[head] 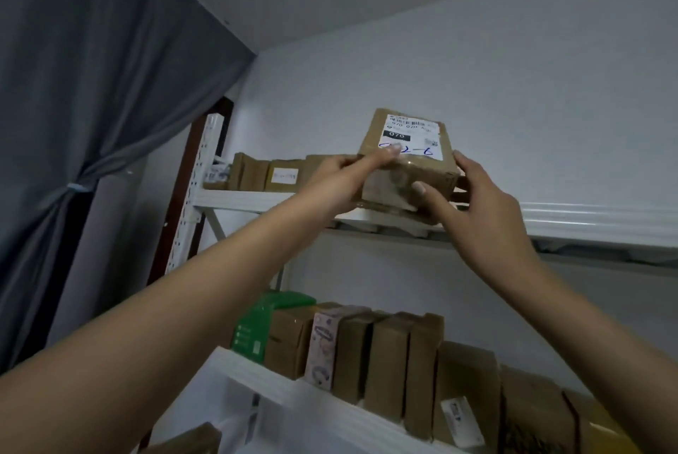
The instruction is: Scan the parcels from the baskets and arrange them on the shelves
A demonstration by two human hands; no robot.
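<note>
Both bare forearms reach up and forward, the left one coming in from 8 o'clock and the right one from 4 o'clock, and they meet on one cardboard parcel (407, 163) just above the middle of the view, toward 1 o'clock. The left hand (345, 180) holds the parcel's left end, with its fingers stretched along the upper face and a fingertip (392, 151) lying on the lower edge of the white shipping label (412, 138) (a black band on it reads 070, with blue handwriting below). The right hand (473, 204) clasps the right end, with its thumb (418, 188) pressed on the front face and its fingers curled round the far side. The parcel is tilted, label face tipped toward the camera, and sits at the front lip of the white top shelf (587, 220). Whether its underside rests on the shelf cannot be told, as the hands cover it. At 9 o'clock from the parcel, a row of brown boxes (257, 173) stands on the same shelf beside the perforated white upright (196, 182). At 6 o'clock, the lower shelf (293, 393) carries upright brown cartons (389, 354) packed side by side. A patterned box (321, 347) and a green package (257, 321) stand at their left end, and a labelled carton (466, 402) toward 5 o'clock. A grey curtain (91, 86), tied back, fills the 9 to 11 o'clock side against the white wall (513, 68).
</note>
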